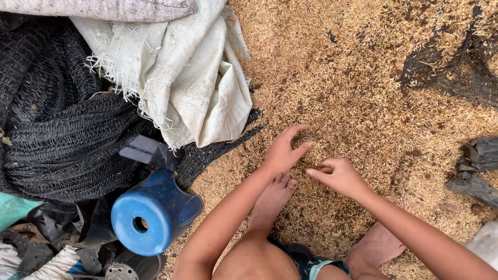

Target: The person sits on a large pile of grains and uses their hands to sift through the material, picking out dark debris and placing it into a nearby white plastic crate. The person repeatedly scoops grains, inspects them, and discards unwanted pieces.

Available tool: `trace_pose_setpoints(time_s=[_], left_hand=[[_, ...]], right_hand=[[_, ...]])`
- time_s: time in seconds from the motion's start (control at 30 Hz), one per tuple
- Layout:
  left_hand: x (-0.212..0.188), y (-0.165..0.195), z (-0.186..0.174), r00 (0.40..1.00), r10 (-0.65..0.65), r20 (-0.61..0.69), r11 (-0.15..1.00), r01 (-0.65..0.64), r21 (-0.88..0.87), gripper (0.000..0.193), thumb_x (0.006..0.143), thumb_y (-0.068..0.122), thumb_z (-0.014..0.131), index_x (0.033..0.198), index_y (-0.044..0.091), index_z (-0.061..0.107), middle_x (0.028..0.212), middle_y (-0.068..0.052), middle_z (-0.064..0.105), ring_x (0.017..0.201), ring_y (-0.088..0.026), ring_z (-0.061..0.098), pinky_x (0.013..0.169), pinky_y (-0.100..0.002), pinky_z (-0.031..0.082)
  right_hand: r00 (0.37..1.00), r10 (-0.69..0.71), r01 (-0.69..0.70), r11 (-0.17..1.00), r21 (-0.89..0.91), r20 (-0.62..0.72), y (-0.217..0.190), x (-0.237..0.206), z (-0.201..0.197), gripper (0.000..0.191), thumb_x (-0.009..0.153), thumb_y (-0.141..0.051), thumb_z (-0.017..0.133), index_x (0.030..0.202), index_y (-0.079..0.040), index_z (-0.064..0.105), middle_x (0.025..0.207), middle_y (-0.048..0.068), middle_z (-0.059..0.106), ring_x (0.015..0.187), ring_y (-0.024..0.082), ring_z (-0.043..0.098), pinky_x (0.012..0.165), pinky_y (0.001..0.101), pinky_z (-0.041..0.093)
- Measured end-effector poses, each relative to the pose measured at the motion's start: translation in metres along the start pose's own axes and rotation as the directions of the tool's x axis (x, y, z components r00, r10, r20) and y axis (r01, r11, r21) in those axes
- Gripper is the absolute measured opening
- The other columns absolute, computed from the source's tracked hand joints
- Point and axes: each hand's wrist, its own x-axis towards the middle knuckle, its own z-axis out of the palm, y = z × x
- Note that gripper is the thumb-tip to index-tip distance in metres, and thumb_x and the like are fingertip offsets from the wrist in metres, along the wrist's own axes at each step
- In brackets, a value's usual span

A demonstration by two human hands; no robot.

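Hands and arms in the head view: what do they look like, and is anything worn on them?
Both arms are bare, with no sleeves showing. The left hand and right hand wear no gloves, rings, watch or bands. They look slim and small.

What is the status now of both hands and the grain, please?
Left hand open, fingers spread on the grain. Right hand pinched, fingertips together just above the grain. Bare foot below the hands. Blue plastic container lies apart, left.

One head-worn camera looks steeply down, close over the person's knees, at spread rice husks [363, 78] and bundled black netting [62, 135] leftward.
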Motion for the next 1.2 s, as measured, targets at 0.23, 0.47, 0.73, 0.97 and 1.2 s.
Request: trace_pose_setpoints(time_s=[0.23, 0.47, 0.73, 0.97, 1.2], left_hand=[[0.004, -0.006, 0.006, 0.993, -0.07, 0.094, 0.996, 0.075, -0.051, 0.052, 0.082, 0.028, 0.081, 0.129, 0.013, 0.065, 0.124, -0.009, 0.069, 0.115, -0.025, 0.067, 0.103, -0.039, 0.05], [-0.002, 0.009, -0.003, 0.986, -0.156, 0.057, 0.985, 0.151, 0.086, 0.028, 0.086, 0.021, 0.078, 0.113, 0.016, 0.074, 0.107, -0.008, 0.07, 0.093, -0.023, 0.07, 0.084, -0.036, 0.055], [-0.008, 0.019, -0.01, 0.994, -0.016, -0.105, 0.995, 0.026, 0.098, 0.029, 0.086, 0.023, 0.076, 0.109, 0.006, 0.072, 0.103, -0.011, 0.072, 0.091, -0.023, 0.071, 0.08, -0.035, 0.056], [-0.014, 0.0, -0.037, 0.987, -0.108, -0.115, 0.976, 0.127, 0.174, 0.03, 0.098, 0.034, 0.063, 0.094, 0.004, 0.069, 0.085, -0.008, 0.07, 0.076, -0.022, 0.068, 0.069, -0.039, 0.053], [-0.03, -0.014, -0.022, 0.85, -0.449, 0.277, 0.889, 0.392, 0.237, 0.052, 0.103, 0.051, 0.056, 0.083, 0.005, 0.068, 0.072, -0.008, 0.065, 0.063, -0.019, 0.06, 0.059, -0.036, 0.048]], right_hand=[[0.933, 0.096, -0.212, 0.925, -0.315, -0.346, 0.038, 0.017, -0.094, 0.035, 0.101, -0.025, 0.054, 0.134, -0.018, 0.063, 0.111, 0.002, 0.074, 0.062, 0.023, 0.068, 0.057, 0.0424, 0.061], [0.883, -0.402, -0.069, 0.401, -0.913, -0.243, 0.099, 0.017, -0.055, 0.046, 0.088, -0.031, 0.066, 0.127, -0.007, 0.061, 0.118, 0.014, 0.068, 0.111, 0.023, 0.064, 0.095, 0.0369, 0.06], [0.963, -0.141, 0.013, 0.877, -0.481, -0.231, 0.047, 0.001, -0.058, 0.027, 0.098, -0.027, 0.063, 0.122, -0.019, 0.072, 0.117, 0.007, 0.073, 0.094, 0.02, 0.073, 0.088, 0.0321, 0.064], [0.699, -0.686, 0.546, 0.694, -0.469, -0.2, -0.03, -0.027, -0.031, 0.052, 0.087, -0.024, 0.069, 0.138, -0.018, 0.063, 0.131, 0.01, 0.067, 0.103, 0.028, 0.07, 0.088, 0.0381, 0.059], [0.664, -0.691, 0.452, 0.676, -0.582, -0.286, -0.002, -0.032, -0.021, 0.042, 0.086, -0.026, 0.072, 0.123, -0.007, 0.062, 0.116, 0.012, 0.066, 0.1, 0.028, 0.07, 0.087, 0.0394, 0.059]])
